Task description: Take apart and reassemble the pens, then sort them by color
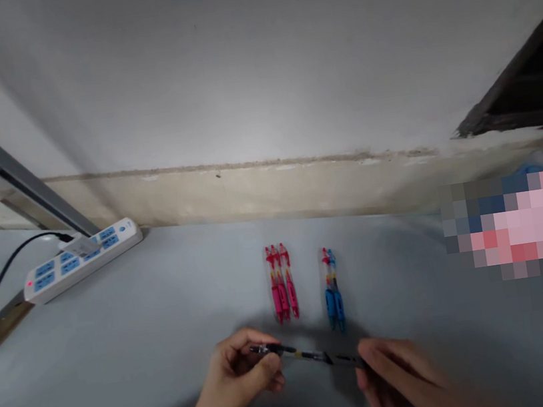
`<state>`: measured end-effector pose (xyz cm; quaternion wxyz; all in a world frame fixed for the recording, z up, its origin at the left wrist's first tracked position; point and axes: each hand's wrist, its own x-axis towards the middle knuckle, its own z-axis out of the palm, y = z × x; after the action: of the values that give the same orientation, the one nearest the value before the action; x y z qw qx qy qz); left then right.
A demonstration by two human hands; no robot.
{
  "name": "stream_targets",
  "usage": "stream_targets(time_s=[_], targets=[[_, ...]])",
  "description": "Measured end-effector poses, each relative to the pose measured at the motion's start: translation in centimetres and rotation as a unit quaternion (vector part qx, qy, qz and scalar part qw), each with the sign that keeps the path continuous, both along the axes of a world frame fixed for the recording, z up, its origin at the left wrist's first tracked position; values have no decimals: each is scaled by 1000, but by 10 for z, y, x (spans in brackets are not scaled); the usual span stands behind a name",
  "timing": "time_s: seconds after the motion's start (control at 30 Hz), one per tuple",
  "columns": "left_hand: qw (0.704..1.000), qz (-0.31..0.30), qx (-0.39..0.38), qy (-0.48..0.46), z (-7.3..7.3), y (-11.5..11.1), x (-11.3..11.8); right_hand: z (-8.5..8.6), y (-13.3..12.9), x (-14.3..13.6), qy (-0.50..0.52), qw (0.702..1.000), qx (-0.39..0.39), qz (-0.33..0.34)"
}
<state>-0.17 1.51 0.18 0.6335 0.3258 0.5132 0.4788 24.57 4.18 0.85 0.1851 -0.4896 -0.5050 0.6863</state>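
Between left hand [242,372] and right hand [403,370], short of table's [187,289] back edge, black pen [303,355] is being held endwise, apparently for assembly, steady alignment probably being called for.

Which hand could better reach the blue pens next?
Likely the right hand: it's nearer the two clear plastic blue-gripped pens, though it and the left hand hold a black-gripped clear pen.

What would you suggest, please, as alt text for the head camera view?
A person's left hand and right hand hold a black pen between them above a grey table. Beyond it lie three pink pens and, to their right, two blue-gripped pens. A white power strip sits near the wall at left.
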Motion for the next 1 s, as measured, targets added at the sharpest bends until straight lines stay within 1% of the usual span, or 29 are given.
stream_targets(time_s=[0.03, 0.17, 0.27, 0.33, 0.43, 0.6, 0.67, 0.77, 0.9, 1.0], targets=[[1000, 0, 2, 0, 0, 0, 0, 1, 0, 0, 2, 1000, -4, -5], [1000, 1, 6, -7, -1, -1, 1, 1, 1, -1, 43, 999, 22, -21], [1000, 1, 8, -7, -1, -1, 1, 0, 2, 0, 11, 1000, 0, -14], [1000, 3, 9, -9, 0, -1, 1, 1, 2, 0, 10, 1000, 4, -18], [1000, 4, 12, -17, 1, -2, 0, 2, 2, 0, 56, 998, 16, -33], [999, -6, 14, -30, 0, -2, -1, -1, -1, -1, 51, 997, -29, -49], [999, -8, 17, -33, -2, -2, -1, -2, -2, -1, 81, 995, -27, -59], [999, -3, 27, -29, -3, -2, -2, 3, -3, -2, 126, 987, -21, -100], [999, 5, 41, -23, -4, -1, -3, 14, -3, 0, 138, 976, -45, -161], [998, 13, 57, -28, -4, 0, -3, 17, 0, 3, 155, 966, -37, -202]])
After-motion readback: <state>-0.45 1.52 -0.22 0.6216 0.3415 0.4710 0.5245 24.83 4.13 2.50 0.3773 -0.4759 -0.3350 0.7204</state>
